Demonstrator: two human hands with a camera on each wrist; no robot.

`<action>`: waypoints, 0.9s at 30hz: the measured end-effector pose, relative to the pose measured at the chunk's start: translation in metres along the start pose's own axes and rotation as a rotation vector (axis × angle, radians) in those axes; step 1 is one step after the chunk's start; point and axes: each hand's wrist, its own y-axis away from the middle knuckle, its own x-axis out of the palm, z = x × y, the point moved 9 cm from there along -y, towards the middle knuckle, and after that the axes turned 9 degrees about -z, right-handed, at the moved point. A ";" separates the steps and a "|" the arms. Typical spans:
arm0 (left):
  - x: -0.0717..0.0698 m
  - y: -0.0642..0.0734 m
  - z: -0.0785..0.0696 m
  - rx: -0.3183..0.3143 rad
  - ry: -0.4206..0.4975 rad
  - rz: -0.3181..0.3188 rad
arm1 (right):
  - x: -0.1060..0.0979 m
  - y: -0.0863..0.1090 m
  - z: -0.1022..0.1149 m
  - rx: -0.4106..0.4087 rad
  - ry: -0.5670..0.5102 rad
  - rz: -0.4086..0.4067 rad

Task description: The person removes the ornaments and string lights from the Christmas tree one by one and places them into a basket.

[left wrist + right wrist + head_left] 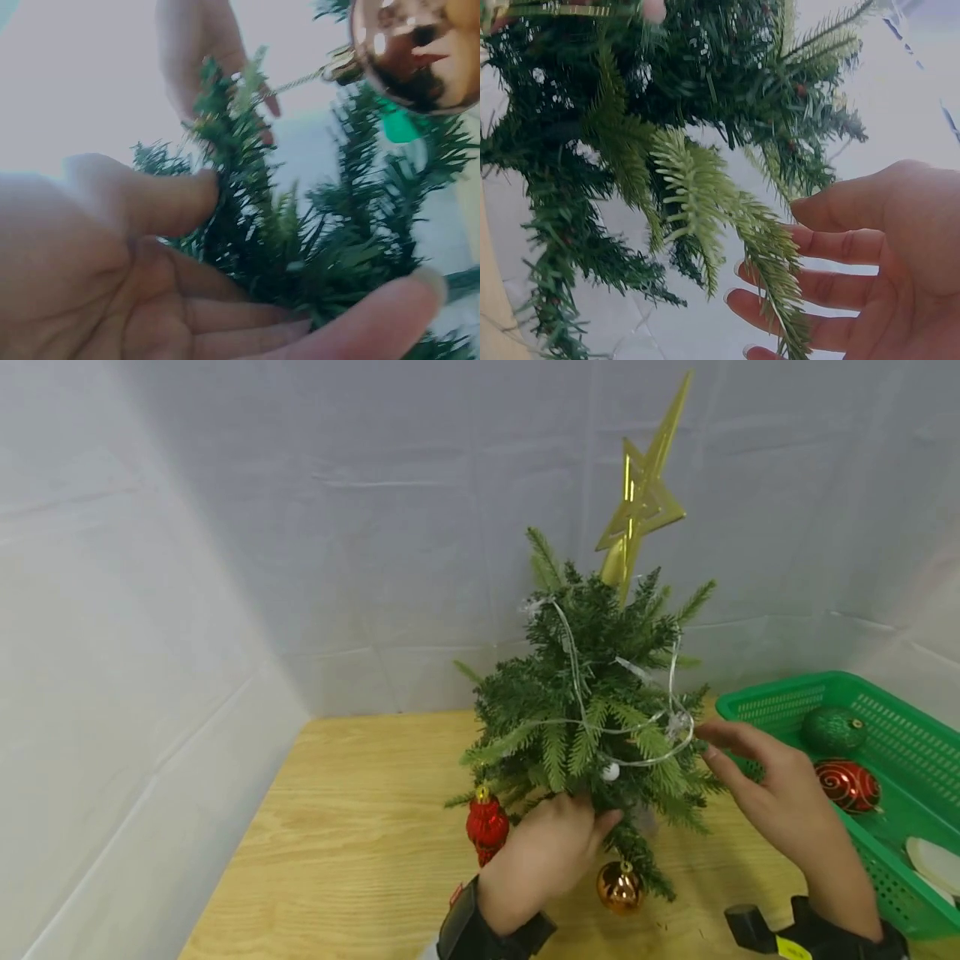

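Observation:
A small artificial Christmas tree stands on the table with a gold star on top. A clear light string loops around its branches. My left hand reaches in among the low front branches, between a red lantern-shaped ornament and a shiny copper-gold ball. In the left wrist view its fingers spread around a green branch, the thumb and fingers apart. My right hand is at the tree's right side, loosely bent fingers against a light-green sprig.
To the right stands a green plastic basket holding a green ball, a red ball with swirls and pale flat pieces. Behind the wooden table hangs a white sheet.

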 end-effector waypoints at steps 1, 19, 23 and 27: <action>0.002 0.000 0.000 -0.010 -0.030 0.005 | 0.000 0.000 0.000 -0.001 -0.002 0.002; 0.011 0.009 0.015 -0.401 0.368 0.395 | -0.003 0.001 0.011 -0.090 0.005 -0.046; -0.005 0.012 0.011 -0.336 0.286 0.408 | -0.015 0.004 0.028 -0.182 0.042 -0.141; -0.026 0.014 0.011 -0.268 0.339 0.355 | -0.030 0.009 0.045 -0.254 0.073 -0.263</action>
